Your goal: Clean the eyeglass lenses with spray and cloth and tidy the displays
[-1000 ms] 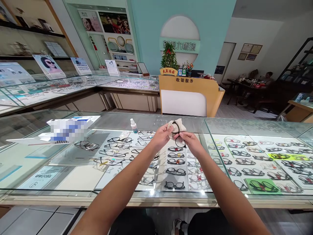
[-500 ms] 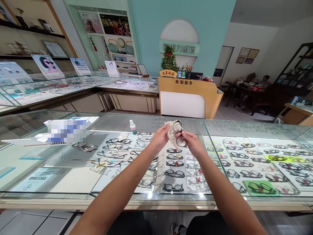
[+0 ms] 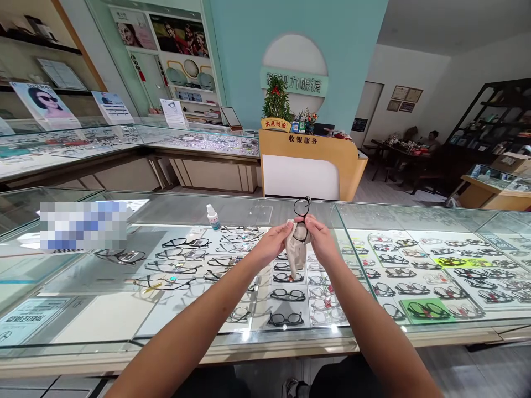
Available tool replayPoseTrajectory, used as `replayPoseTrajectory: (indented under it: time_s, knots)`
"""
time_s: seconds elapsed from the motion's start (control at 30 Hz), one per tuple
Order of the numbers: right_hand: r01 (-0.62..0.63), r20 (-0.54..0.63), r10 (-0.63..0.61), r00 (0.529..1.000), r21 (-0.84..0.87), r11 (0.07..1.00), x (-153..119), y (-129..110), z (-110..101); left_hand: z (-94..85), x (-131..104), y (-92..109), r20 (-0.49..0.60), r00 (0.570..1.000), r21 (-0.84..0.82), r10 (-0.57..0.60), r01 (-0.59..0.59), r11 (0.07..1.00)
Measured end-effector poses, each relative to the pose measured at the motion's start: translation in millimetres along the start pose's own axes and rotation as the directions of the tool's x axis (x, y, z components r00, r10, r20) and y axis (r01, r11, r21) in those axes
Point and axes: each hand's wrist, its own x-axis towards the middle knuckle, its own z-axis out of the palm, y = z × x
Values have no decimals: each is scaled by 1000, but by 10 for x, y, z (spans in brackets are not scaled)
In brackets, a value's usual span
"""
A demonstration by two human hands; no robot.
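Over the glass counter (image 3: 307, 347), the left hand (image 3: 271, 243) pinches a soft, limp cloth (image 3: 296, 258) against the lower lens; the right hand (image 3: 323, 239) pinches the glasses (image 3: 307, 207) near the bridge. They look light, stiff and breakable, with slippery lenses, best held by the rim. Beyond stand a bottle (image 3: 213, 218) and a desk (image 3: 305, 176).

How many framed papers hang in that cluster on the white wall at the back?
4: the upper-left frame, the upper-right frame, the lower-left frame and the lower-right frame. None of the cluster looks hidden.
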Motion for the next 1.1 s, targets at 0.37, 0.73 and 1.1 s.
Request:
replayPoseTrajectory:
  time_s: [0.37, 0.73, 1.1]
  knots:
    - [6, 14, -4, 1000, -95, 995, -24, 85, 95, 8, -5, -34, -96, 995, 124, 15, -3, 992]
    - [25, -39, -30, 999, -105, 994, -32, 67, 149, 77, -19, -44, -31, 992, 186, 121, -113, 976]
    - [30, -30, -34, 999, -109, 994, -29, 56, 111, -23, 13, -46, 30, 998, 180, 61, -65, 981]
